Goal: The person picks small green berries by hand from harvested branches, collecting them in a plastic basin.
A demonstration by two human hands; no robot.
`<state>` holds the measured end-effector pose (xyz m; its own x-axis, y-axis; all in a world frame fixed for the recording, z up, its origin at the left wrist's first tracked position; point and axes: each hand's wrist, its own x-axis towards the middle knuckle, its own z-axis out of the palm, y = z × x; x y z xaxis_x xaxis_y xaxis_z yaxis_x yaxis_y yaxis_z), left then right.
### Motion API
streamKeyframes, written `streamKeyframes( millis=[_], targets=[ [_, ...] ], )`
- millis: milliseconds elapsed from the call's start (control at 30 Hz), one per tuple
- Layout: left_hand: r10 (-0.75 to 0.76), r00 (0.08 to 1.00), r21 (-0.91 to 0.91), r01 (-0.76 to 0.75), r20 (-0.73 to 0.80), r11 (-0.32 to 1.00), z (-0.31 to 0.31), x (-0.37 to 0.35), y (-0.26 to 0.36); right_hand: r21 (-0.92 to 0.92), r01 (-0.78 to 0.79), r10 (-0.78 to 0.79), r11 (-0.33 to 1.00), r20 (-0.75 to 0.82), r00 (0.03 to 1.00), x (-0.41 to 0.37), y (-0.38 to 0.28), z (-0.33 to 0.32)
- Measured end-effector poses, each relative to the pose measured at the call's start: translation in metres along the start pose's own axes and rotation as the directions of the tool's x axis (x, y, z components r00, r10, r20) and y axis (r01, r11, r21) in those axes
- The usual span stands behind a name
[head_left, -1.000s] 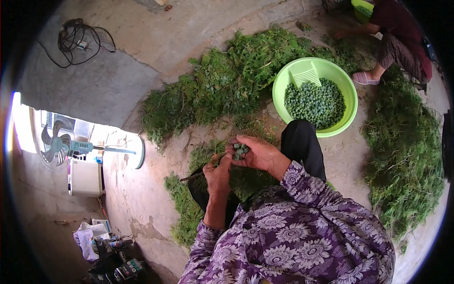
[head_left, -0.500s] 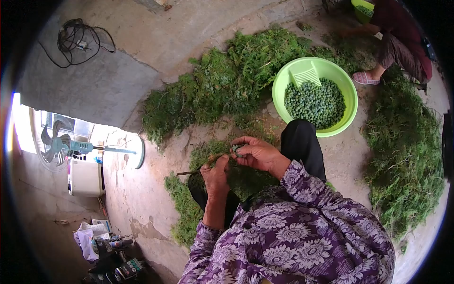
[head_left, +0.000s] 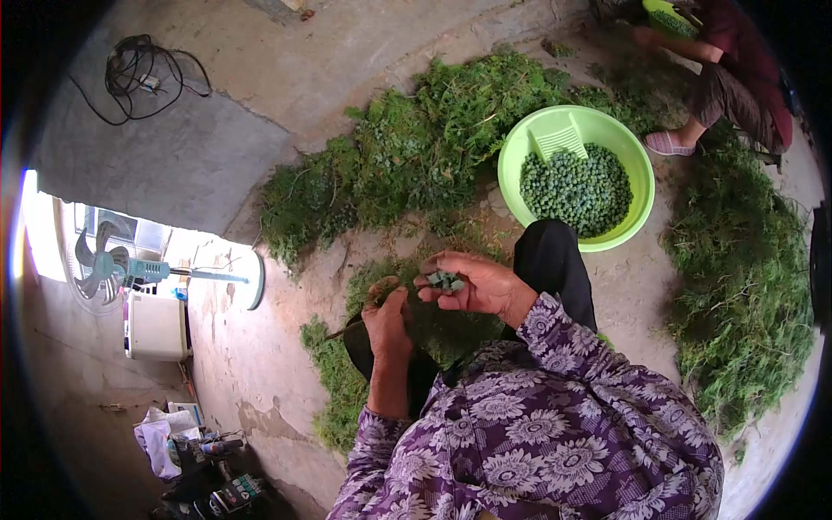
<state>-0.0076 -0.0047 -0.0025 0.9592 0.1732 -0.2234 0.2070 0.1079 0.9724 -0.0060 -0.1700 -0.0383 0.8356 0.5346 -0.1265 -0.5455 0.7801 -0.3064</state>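
Observation:
My right hand (head_left: 485,286) is turned palm up, fingers curled around a small bunch of blue-green seed cones (head_left: 445,281). Close beside it on the left, my left hand (head_left: 388,322) is closed on a leafy evergreen branch (head_left: 347,329), whose brown stem sticks out to the left. Green foliage from the branch hangs over my lap between both hands. Beyond my knee stands a light green plastic basin (head_left: 644,182) with a ribbed washboard part, and a heap of the same round cones (head_left: 576,191) lies in it.
Cut evergreen branches (head_left: 381,156) are piled ahead, with another pile (head_left: 737,286) at right. A co-worker (head_left: 745,78) sits at the upper right by a second green basin (head_left: 667,22). A standing fan (head_left: 108,263) is at left; a coiled cable (head_left: 143,74) lies upper left.
My right hand has turned palm up and opened somewhat, showing the cones in it. My left hand has shifted slightly left with the branch. The co-worker's arm has moved toward the second basin.

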Motion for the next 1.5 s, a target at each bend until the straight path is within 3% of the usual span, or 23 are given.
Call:
streamKeyframes(
  millis=[67,267,333,400,500,733,867,933,1000,1033,1100,1233,1267,1400,1500],
  targets=[
    [0.01,1.0,0.017,-0.01,-0.002,1.0,0.003,-0.001,0.001,0.056,-0.046,0.045,0.997,0.033,0.998,0.002,0.002,0.002],
    [0.07,0.995,0.089,-0.076,0.067,0.993,0.01,-0.008,0.013,0.061,-0.042,0.046,0.997,-0.067,0.997,0.009,0.005,0.002],
    [0.103,0.989,0.1,-0.113,0.102,0.988,0.015,-0.01,0.01,-0.023,-0.015,0.014,1.0,-0.059,0.998,0.012,0.006,0.003],
    [0.189,0.944,0.114,-0.226,0.271,0.967,0.018,-0.012,0.006,-0.063,-0.035,0.03,0.997,-0.082,0.996,0.006,0.004,0.012],
    [0.169,0.899,0.15,-0.248,0.404,0.957,0.024,-0.013,0.012,-0.115,-0.062,0.046,0.992,-0.135,0.99,0.005,0.004,0.013],
    [0.096,0.932,0.228,-0.184,0.351,0.956,0.021,-0.009,-0.005,-0.189,-0.064,0.018,0.98,-0.239,0.971,0.009,0.008,0.011],
    [0.097,0.943,0.271,-0.188,0.318,0.944,0.022,-0.009,-0.008,-0.205,-0.099,0.049,0.974,-0.238,0.97,0.012,0.008,0.005],
    [0.094,0.947,0.252,-0.177,0.308,0.952,0.021,-0.007,-0.012,-0.199,-0.122,0.09,0.972,-0.163,0.983,0.014,0.008,0.0],
    [0.272,0.901,0.296,-0.376,0.337,0.878,0.016,-0.001,-0.023,-0.172,-0.109,0.08,0.979,-0.168,0.982,0.015,0.01,-0.003],
    [0.272,0.901,0.297,-0.376,0.338,0.878,0.015,-0.002,-0.023,-0.146,-0.096,0.07,0.985,-0.174,0.982,0.016,0.011,-0.005],
    [0.189,0.939,0.18,-0.247,0.286,0.952,0.017,-0.007,-0.02,-0.121,-0.079,0.058,0.99,-0.165,0.984,0.016,0.013,-0.01],
    [0.148,0.948,0.243,-0.219,0.28,0.945,0.019,-0.008,-0.014,-0.008,-0.061,0.058,0.998,-0.194,0.979,0.015,0.012,-0.014],
    [0.165,0.956,0.169,-0.209,0.242,0.963,0.02,-0.008,-0.016,-0.01,-0.062,0.059,0.998,-0.193,0.98,0.014,0.012,-0.013],
    [0.161,0.967,0.038,-0.171,0.197,0.985,0.021,-0.007,-0.017,-0.192,-0.014,-0.026,0.981,-0.204,0.979,0.009,0.01,-0.008],
    [0.111,0.967,0.06,-0.128,0.229,0.99,0.025,-0.013,-0.007,-0.291,0.026,-0.097,0.956,-0.233,0.968,0.01,0.008,-0.014]
  ],
)
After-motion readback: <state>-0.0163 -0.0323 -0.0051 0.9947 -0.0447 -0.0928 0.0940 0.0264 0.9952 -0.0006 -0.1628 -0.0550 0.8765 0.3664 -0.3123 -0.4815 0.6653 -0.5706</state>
